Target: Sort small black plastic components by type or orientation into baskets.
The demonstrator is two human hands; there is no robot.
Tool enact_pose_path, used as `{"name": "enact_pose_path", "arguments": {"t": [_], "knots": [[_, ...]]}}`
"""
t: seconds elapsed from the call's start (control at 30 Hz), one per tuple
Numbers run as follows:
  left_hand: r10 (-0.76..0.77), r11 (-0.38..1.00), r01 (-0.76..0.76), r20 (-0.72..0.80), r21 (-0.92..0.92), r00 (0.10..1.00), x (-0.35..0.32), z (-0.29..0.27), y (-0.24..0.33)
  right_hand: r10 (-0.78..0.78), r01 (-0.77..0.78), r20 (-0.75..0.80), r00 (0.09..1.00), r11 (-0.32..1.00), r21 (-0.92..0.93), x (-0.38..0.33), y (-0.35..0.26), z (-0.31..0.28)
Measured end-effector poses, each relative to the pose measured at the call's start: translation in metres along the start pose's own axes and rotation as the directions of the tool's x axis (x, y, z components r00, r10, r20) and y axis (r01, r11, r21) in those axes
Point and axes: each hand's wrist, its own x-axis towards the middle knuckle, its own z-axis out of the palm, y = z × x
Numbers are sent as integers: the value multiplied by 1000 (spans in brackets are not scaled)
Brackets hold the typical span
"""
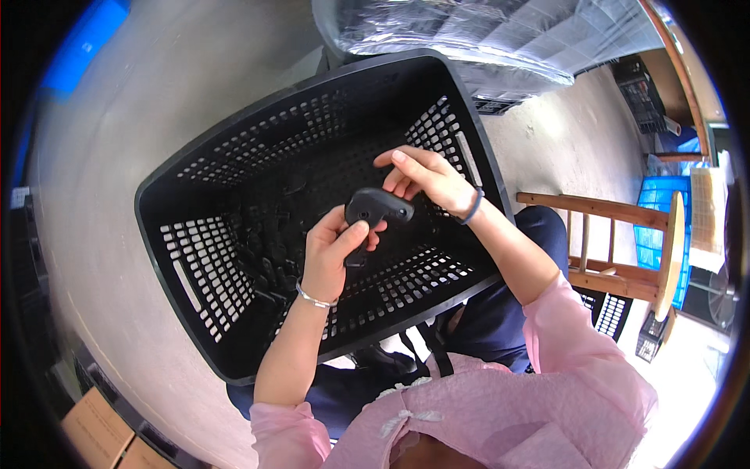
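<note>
Head view, near to far. The pink sleeves [500,406] of the seated person fill the lower edge, with both forearms rising over a black perforated plastic crate [203,273] that rests tilted on the lap. The left hand [332,250], a silver bracelet [314,298] at its wrist, is closed around the lower stem of a small black plastic part [373,209], thumb pressed on its front. The right hand [426,178], a dark band [471,207] at its wrist, touches the part's upper right end with curled fingertips, the index finger extended; it pinches rather than fully encloses. The part sits between the two hands, above the crate's interior. More dark parts [269,258] lie heaped on the crate floor, left of the hands. Beyond stand a wooden stool [625,250] and blue crates [664,219].
</note>
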Motion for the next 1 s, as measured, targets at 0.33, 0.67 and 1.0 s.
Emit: {"name": "enact_pose_path", "arguments": {"t": [0.33, 0.67, 1.0], "knots": [[268, 807, -118, -181, 578, 946, 7, -6, -22, -517, 397, -12, 856, 672, -625, -26, 1, 69], [48, 996, -70, -348, -53, 936, 14, -33, -8, -472, 446, -87, 877, 868, -219, -25, 8, 58], [-170, 757, 30, -152, -653, 974, 16, -36, -2, -508, 386, -133, 851, 777, -496, -9, 20, 44]]}}
